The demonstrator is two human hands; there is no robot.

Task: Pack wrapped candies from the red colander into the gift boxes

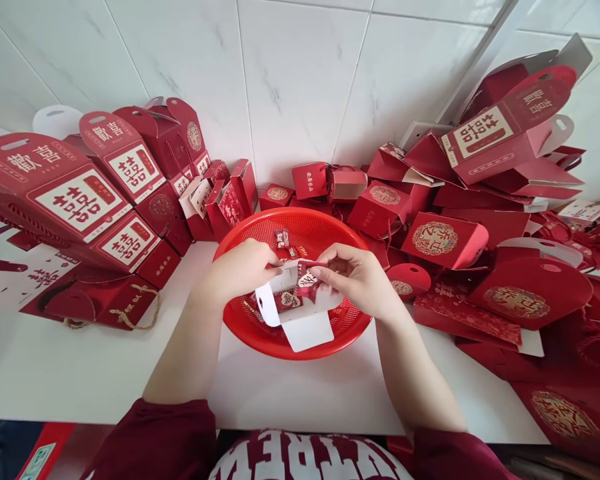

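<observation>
White-lined box (307,331), open, sits over a red basket (247,337), gripped by the left hand (247,267); the right hand (355,275) pinches its rim or a wrapped sweet (307,283), I cannot tell which. Cartons (83,203) at left read 歡喜 and 囍; another carton (435,239), right, bears 乔迁之喜.

Small carton (307,331) — white-lined, open, flaps spread, raised over the middle of the red perforated basket (330,230). Slotted, round-ended flap out toward nine o'clock; plain squared flap drooping toward six. Two wrapped sweets visible at it, both red with a cream label: upper sweet (307,283) near twelve in the mouth, lower sweet (289,300) inside toward nine. Loose sweet (282,238) — dark red wrapper, in the basket near eleven.
</observation>
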